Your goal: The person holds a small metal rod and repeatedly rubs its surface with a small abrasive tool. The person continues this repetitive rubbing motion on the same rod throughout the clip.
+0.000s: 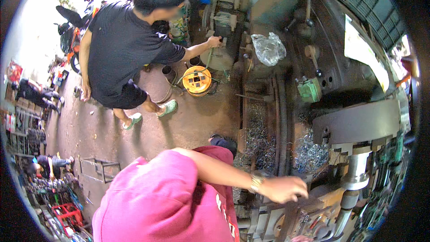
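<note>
My left hand (284,190), a watch on its wrist, hangs over the lathe carriage (273,222) with loosely bent, slightly blurred fingers. It appears to hold nothing. To its right, the big grey lathe chuck (358,123) grips a shiny stepped metal cylinder (357,170). A narrower metal shaft (349,199) continues down from that cylinder, beside a curved metal rod (342,224). At the bottom edge shows a small skin-coloured patch, perhaps my right hand (302,239); its fingers are cut off by the frame.
Metal shavings (311,152) lie under the chuck, next to a long screw (282,125). A clear plastic bag (268,48) and green box (309,89) sit near the headstock (333,40). A co-worker (123,49) reaches toward another machine (224,22), near an orange cable reel (197,80).
</note>
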Demonstrator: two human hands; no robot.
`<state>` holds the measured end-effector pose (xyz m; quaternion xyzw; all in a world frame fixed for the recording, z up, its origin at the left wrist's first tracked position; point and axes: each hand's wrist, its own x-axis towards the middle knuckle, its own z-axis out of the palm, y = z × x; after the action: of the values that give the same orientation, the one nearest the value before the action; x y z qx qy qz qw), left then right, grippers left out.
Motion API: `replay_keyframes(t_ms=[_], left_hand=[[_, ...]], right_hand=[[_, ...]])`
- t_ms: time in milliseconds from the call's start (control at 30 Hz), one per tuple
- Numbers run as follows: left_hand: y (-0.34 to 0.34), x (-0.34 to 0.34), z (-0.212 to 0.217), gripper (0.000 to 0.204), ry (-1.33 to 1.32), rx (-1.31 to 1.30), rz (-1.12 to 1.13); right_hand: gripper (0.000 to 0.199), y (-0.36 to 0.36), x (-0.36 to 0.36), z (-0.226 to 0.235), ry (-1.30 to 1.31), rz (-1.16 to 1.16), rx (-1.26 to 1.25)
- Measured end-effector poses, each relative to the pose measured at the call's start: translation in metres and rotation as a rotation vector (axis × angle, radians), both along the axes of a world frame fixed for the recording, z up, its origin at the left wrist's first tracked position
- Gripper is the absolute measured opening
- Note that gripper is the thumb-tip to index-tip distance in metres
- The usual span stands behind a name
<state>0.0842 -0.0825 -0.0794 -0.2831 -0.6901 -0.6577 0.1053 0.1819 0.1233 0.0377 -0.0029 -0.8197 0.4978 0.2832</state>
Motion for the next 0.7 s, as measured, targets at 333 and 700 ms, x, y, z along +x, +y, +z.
replay_keyframes(t_ms=[333, 700], left_hand=[[-0.276, 0.059, -0.312, 0.026, -1.027, -0.591, 0.586], [-0.502, 0.043, -0.638, 0.060, -1.163, -0.732, 1.276]], right_hand=[[0.030, -0.077, -0.059, -0.040, -0.060, -0.075, 0.221], [0.031, -0.043, -0.085, -0.098, 0.065, -0.539, 0.558]])
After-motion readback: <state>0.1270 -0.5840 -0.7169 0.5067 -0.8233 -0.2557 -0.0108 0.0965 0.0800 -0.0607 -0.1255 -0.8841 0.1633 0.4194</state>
